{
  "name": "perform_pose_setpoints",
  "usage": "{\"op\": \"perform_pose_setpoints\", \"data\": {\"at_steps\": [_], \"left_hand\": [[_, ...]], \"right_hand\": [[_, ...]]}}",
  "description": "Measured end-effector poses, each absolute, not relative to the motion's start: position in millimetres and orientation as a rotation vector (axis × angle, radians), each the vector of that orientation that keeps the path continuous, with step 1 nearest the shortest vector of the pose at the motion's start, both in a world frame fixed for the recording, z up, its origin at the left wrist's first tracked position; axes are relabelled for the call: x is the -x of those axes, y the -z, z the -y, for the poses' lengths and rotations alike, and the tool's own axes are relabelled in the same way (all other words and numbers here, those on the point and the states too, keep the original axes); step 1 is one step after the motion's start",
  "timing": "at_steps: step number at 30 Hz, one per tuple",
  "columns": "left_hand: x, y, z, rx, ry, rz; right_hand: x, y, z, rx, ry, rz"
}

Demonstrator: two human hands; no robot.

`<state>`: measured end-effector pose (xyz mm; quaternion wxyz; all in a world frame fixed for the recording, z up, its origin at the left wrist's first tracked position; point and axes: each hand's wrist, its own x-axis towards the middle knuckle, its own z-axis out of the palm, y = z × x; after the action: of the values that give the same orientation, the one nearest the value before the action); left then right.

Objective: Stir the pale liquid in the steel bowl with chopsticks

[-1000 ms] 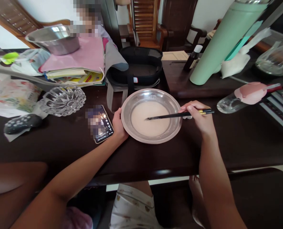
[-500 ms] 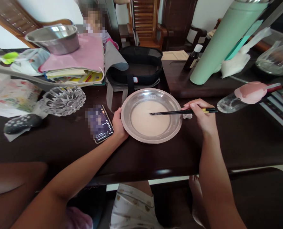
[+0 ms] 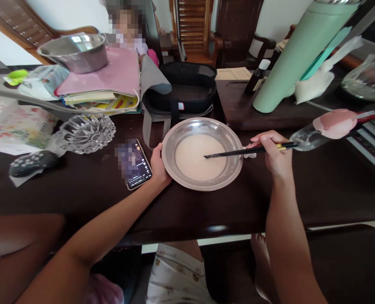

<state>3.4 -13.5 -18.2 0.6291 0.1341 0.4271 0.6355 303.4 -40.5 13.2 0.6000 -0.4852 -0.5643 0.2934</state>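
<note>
A shallow steel bowl (image 3: 174,137) of pale, creamy batter sits on the dark table in front of me. My left hand (image 3: 160,166) grips the bowl's left rim, fingers curled against it. My right hand (image 3: 273,153) pinches a pair of black chopsticks (image 3: 238,152) with yellow-banded ends. Their tips dip into the batter right of the bowl's middle.
A phone (image 3: 133,164) lies just left of my left hand. Behind it stand a cut-glass dish (image 3: 86,133), a black lunch bag (image 3: 187,88), a steel basin (image 3: 75,52) on stacked books, a green flask (image 3: 296,55) and a pink-capped bottle (image 3: 328,124). A person sits beyond the table.
The chopstick tips have swept from the bowl's centre toward its right side and my right hand has drifted slightly right. My left hand has stayed on the rim.
</note>
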Motion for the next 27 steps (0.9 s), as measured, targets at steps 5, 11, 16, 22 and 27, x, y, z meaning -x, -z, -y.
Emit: {"op": "perform_pose_setpoints", "data": {"at_steps": [5, 11, 16, 22, 27], "left_hand": [[-4.1, 16.4, 14.1, -0.299, -1.457, -0.993], [-3.7, 19.9, 12.9, -0.299, -1.46, -0.975], [-3.3, 22.8, 11.8, -0.297, -1.462, -0.96], [-6.8, 23.7, 10.1, -0.271, -1.505, -0.959], [-7.5, 24.5, 8.8, -0.249, -1.529, -0.966]], "right_hand": [[-298.8, -14.8, 41.3, 1.114, -0.721, 1.452], [-302.9, -11.7, 39.0, 1.107, -0.684, 1.363], [-297.6, -8.7, 37.7, 1.075, -0.763, 1.365], [-299.1, -13.2, 38.2, 1.142, -0.638, 1.349], [-304.7, -13.1, 37.5, 1.137, -0.631, 1.293]]}}
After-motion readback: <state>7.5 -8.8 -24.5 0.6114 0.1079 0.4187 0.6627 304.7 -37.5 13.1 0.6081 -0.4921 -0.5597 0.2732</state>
